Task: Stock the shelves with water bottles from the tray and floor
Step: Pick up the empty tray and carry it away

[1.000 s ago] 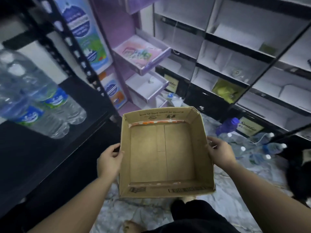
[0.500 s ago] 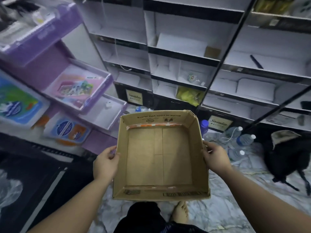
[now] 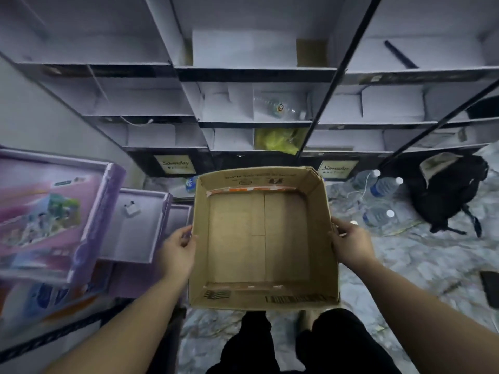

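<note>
Cardboard tray (image 3: 263, 238) held up, left hand (image 3: 176, 248), right hand (image 3: 351, 245), fingers clamped on sides

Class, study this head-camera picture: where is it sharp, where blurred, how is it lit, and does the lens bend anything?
Head view: dim, bluish light; the cardboard tray and both hands, left hand and right hand, are fairly sharp; the purple boxes at left smear with motion blur; the wide lens bows the shelves outward.

You are standing in a small shop's stock corner: white display shelves (image 3: 253, 74) are rising ahead, purple product trays (image 3: 89, 211) are jutting out at left, and water bottles (image 3: 383, 186) are lying on the marble-patterned floor (image 3: 421, 265).
</note>
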Demonstrator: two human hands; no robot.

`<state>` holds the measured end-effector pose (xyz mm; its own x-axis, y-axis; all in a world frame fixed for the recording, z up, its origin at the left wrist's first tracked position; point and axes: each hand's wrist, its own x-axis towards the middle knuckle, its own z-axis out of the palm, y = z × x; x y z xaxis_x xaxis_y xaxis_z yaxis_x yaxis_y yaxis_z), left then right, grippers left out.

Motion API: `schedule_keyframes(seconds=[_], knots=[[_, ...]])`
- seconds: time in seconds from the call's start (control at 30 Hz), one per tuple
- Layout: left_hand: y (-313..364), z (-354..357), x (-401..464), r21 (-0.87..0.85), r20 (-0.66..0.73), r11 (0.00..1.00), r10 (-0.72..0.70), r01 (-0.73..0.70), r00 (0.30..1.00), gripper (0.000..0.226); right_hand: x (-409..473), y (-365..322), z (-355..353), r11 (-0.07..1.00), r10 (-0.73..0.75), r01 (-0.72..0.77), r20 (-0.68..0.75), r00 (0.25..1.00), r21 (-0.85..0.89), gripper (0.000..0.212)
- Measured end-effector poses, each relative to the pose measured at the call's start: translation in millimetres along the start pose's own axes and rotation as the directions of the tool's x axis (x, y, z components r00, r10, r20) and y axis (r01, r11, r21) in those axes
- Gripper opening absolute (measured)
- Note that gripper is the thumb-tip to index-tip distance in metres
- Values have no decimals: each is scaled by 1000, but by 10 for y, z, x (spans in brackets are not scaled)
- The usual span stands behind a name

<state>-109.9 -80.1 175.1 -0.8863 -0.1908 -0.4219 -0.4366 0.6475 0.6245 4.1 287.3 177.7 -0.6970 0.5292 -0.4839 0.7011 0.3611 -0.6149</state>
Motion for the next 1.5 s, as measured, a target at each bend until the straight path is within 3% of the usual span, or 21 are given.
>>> schedule_keyframes(seconds=[0.2,0.53,0.8,1.07,1.23,1.37,1.5], knots=[[-105,319,767,49,60,999,5,-8,998,28,551,113,434,996,85,-84,-45,995,26,33],[-615,1546,1956,18,70,1000,-18,17,997,23,1919,650,1344,994,105,-108,-85,991,-35,34],[-1036,2180,2738,156,80,987,-51,38,995,33,2701,872,1931,984,173,-171,32,984,-46,33],[-1236,2633,3047,304,263,952,-122,38,957,51,3060,1172,2379,965,262,-263,137,955,-9,45],[-1320,2675,3070,289,318,957,-92,-4,943,58,3085,1208,2485,958,282,-288,144,949,19,68],[-1292,2600,3019,291,332,957,-107,6,937,68,3004,1080,2386,961,275,-270,133,952,-49,55],[-1153,2463,2874,257,331,966,-88,0,940,59,2822,865,2195,969,247,-244,132,960,-41,45]])
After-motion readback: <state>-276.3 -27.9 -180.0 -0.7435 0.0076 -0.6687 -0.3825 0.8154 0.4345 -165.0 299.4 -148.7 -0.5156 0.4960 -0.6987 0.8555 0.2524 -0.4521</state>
